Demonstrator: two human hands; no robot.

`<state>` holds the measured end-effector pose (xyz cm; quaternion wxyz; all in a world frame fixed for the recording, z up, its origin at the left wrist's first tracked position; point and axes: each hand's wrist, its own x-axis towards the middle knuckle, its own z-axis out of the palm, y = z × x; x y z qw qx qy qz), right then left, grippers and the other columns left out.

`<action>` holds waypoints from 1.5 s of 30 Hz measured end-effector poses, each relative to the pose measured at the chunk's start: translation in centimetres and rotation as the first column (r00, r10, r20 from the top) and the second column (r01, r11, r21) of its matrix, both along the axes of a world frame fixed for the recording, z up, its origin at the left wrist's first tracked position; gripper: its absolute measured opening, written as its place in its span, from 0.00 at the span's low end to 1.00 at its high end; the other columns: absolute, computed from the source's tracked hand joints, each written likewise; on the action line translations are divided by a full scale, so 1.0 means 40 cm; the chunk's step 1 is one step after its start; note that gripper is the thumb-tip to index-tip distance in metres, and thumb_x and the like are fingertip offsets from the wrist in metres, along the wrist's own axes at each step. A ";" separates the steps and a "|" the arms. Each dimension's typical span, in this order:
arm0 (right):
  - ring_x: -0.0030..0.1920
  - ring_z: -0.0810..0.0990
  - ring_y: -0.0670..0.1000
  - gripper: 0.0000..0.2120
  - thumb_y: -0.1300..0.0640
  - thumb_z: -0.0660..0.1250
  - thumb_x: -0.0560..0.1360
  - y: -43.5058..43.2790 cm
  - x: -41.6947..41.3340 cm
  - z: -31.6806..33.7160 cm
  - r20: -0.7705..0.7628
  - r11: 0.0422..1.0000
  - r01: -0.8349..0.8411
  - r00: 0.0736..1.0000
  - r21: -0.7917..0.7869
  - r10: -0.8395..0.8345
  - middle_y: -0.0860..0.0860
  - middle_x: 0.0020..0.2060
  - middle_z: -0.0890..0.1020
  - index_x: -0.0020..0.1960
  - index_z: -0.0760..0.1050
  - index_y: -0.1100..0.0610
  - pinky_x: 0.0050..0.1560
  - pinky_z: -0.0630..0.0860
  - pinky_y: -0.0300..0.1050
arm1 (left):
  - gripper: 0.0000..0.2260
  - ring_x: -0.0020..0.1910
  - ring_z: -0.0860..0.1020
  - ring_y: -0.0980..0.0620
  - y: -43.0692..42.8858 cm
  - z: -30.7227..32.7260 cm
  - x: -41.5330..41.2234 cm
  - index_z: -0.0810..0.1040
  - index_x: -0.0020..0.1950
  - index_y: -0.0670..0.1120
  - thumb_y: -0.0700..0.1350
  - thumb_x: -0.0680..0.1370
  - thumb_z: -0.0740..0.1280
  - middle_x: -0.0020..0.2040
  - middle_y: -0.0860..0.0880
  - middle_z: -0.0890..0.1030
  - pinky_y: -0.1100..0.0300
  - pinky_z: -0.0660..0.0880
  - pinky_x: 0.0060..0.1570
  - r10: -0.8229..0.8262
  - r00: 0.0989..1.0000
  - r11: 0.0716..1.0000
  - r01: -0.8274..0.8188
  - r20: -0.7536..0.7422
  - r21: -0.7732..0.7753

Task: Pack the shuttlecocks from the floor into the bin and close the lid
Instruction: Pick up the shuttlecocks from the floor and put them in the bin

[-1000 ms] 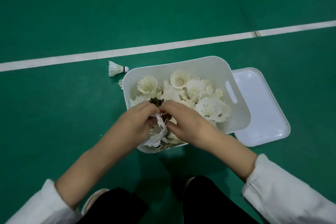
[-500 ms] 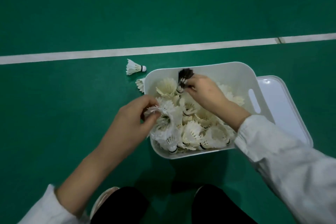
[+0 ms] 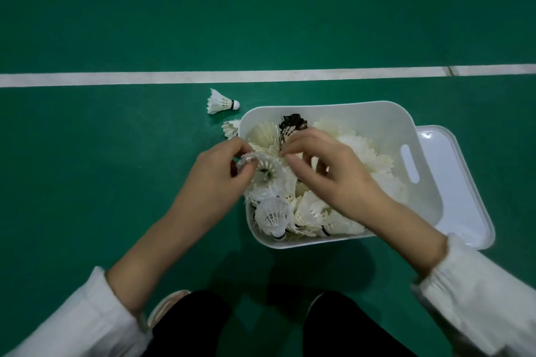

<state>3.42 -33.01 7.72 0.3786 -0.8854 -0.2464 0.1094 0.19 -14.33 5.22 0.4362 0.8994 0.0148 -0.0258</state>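
A white plastic bin (image 3: 377, 119) stands on the green floor, filled with several white shuttlecocks (image 3: 313, 211) and one black-feathered shuttlecock (image 3: 293, 122) at its far side. My left hand (image 3: 220, 171) pinches the feathers of a white shuttlecock (image 3: 265, 171) at the bin's left rim. My right hand (image 3: 327, 168) hovers over the pile with curled fingers touching the same cluster. One loose shuttlecock (image 3: 222, 102) lies on the floor beyond the bin, and another (image 3: 230, 129) lies against the bin's left wall. The white lid (image 3: 455, 182) lies flat to the right, partly under the bin.
A white court line (image 3: 145, 78) crosses the floor beyond the bin. My knees in black trousers (image 3: 197, 324) and a shoe (image 3: 166, 307) are at the bottom edge, close to the bin's near side.
My right hand has let go of the black shuttlecock at the far side of the bin and come back to the white cluster my left hand holds. The view has shifted slightly.
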 end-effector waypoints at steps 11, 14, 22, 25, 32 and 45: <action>0.58 0.74 0.51 0.22 0.52 0.75 0.67 0.002 -0.004 -0.088 0.000 0.910 -0.345 0.935 -0.232 0.355 0.53 0.63 0.71 0.58 0.76 0.56 0.55 0.75 0.45 | 0.04 0.31 0.75 0.55 -0.008 -0.017 0.007 0.75 0.42 0.48 0.47 0.76 0.66 0.36 0.54 0.77 0.61 0.71 0.33 -0.037 0.998 0.999 0.037 -0.048 -0.009; 0.49 0.75 0.48 0.07 0.55 0.71 0.71 -0.014 0.010 -0.082 0.078 0.955 -0.198 0.972 -0.221 0.220 0.49 0.54 0.75 0.47 0.77 0.55 0.49 0.78 0.46 | 0.07 0.33 0.74 0.58 0.002 -0.006 0.009 0.76 0.43 0.48 0.50 0.77 0.64 0.36 0.56 0.77 0.67 0.70 0.34 -0.095 0.994 0.995 0.096 -0.054 0.019; 0.48 0.72 0.50 0.11 0.49 0.60 0.78 0.003 0.082 -0.129 0.013 0.813 -0.094 0.992 -0.575 0.124 0.52 0.51 0.72 0.55 0.72 0.55 0.43 0.75 0.47 | 0.05 0.37 0.78 0.51 0.112 -0.055 0.029 0.77 0.43 0.46 0.44 0.77 0.64 0.38 0.50 0.80 0.57 0.72 0.42 -0.011 0.993 0.993 0.025 -0.118 0.115; 0.53 0.74 0.54 0.10 0.53 0.59 0.79 0.032 0.093 -0.160 0.006 0.747 -0.134 0.983 -0.651 0.181 0.55 0.55 0.70 0.57 0.69 0.57 0.38 0.70 0.45 | 0.04 0.36 0.77 0.52 0.147 -0.089 0.035 0.77 0.43 0.46 0.44 0.77 0.64 0.36 0.54 0.78 0.58 0.71 0.41 -0.012 0.990 0.988 0.033 -0.140 0.148; 0.50 0.73 0.46 0.15 0.47 0.62 0.74 0.034 0.106 -0.084 -0.045 0.846 -0.136 0.990 -0.515 0.132 0.47 0.69 0.60 0.59 0.73 0.48 0.46 0.70 0.41 | 0.05 0.41 0.76 0.49 0.217 -0.180 0.083 0.78 0.46 0.44 0.44 0.77 0.64 0.41 0.49 0.80 0.58 0.71 0.43 -0.029 0.980 0.970 0.075 -0.196 0.231; 0.51 0.77 0.57 0.10 0.55 0.58 0.77 0.348 0.366 -0.155 -0.090 0.735 -0.277 0.954 -0.619 0.284 0.55 0.51 0.78 0.52 0.77 0.56 0.49 0.74 0.48 | 0.08 0.49 0.78 0.42 0.244 -0.344 0.357 0.78 0.47 0.42 0.43 0.76 0.60 0.50 0.40 0.81 0.53 0.74 0.48 0.047 0.950 0.960 0.043 -0.308 0.278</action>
